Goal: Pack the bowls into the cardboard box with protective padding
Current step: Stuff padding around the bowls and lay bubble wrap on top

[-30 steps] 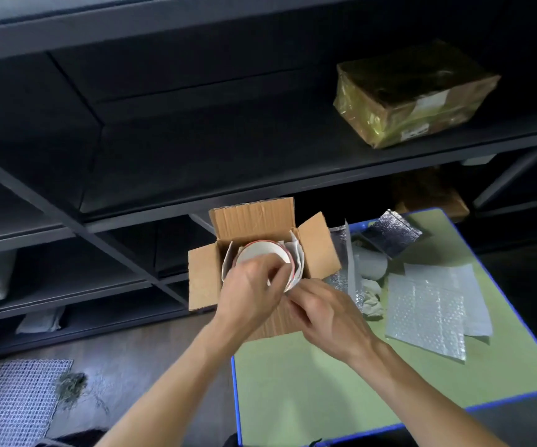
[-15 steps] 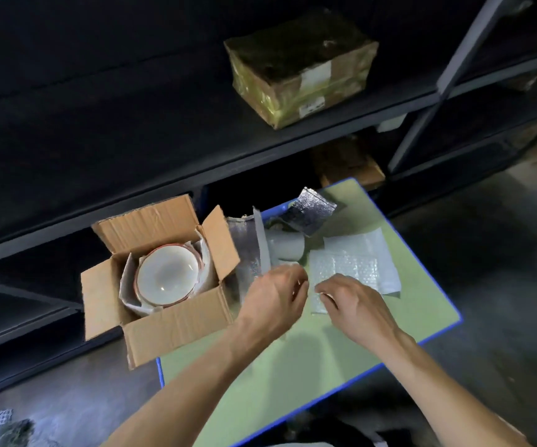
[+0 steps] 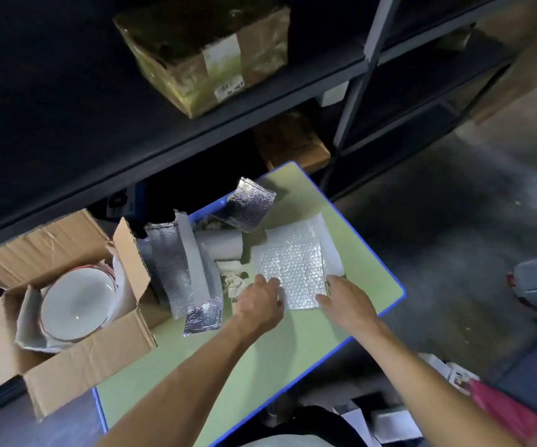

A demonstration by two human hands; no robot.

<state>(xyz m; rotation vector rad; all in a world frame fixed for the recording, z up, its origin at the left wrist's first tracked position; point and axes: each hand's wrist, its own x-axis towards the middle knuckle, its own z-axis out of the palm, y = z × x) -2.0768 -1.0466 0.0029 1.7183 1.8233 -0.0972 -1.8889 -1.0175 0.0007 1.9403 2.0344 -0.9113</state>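
My left hand [image 3: 260, 300] and right hand [image 3: 346, 301] lie on the near corners of the bubble wrap sheet [image 3: 289, 274], fingers spread flat rather than pinched. Since it lies on a foam sheet [image 3: 328, 243], I judge a careless lift could drag both. Farther left, the bowls [image 3: 75, 309] sit nested in the cardboard box [image 3: 77, 366], which overhangs the table [image 3: 260, 366] and might tip.

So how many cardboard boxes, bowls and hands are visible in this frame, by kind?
Cardboard boxes: 3, the open box on the table, a wrapped box on the shelf, a lower box behind the table
Bowls: 1 visible from above; any beneath cannot be told
Hands: 2, left hand, right hand
Total: 6
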